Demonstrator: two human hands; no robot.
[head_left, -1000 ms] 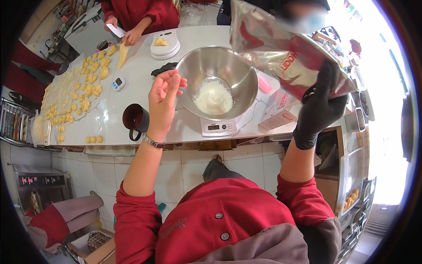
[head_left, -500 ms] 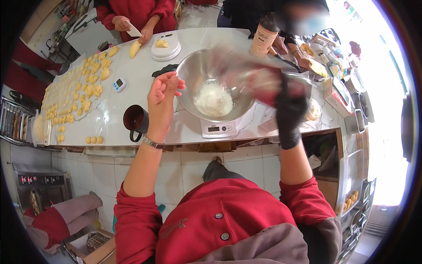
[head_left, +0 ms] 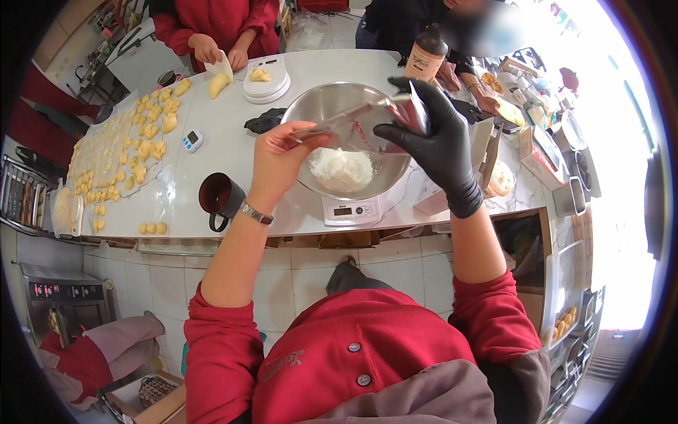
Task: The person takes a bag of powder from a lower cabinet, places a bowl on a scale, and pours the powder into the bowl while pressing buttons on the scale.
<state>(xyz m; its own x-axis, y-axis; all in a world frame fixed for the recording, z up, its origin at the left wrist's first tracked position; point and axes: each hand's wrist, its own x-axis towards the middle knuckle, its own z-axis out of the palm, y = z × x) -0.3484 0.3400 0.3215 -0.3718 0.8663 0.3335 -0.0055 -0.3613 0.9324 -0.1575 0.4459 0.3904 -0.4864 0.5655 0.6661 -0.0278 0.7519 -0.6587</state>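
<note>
A flexible plastic packet (head_left: 357, 131), partly see-through with red and silvery areas, stretches between my hands above a steel mixing bowl (head_left: 300, 109). My bare left hand (head_left: 282, 155) pinches one end of it. On the other end, my right hand (head_left: 436, 141), in a black glove, grips the packet with thumb and fingers. Inside the bowl lies a mound of white powder (head_left: 341, 172). The bowl rests on a white digital kitchen scale (head_left: 353, 210).
A dark mug (head_left: 224, 196) and a small timer (head_left: 192, 141) stand left of the bowl. Dough pieces (head_left: 145, 149) cover the left side. Across the table, a co-worker's hand holds a scraper (head_left: 219, 66) at some dough, beside another scale (head_left: 267, 90). A bottle (head_left: 426, 58) stands behind my right hand.
The packet, blurred in my right hand before, is now steadier over the bowl. My left hand has moved right and taken hold of its end. The co-worker's scraper has come down to the dough.
</note>
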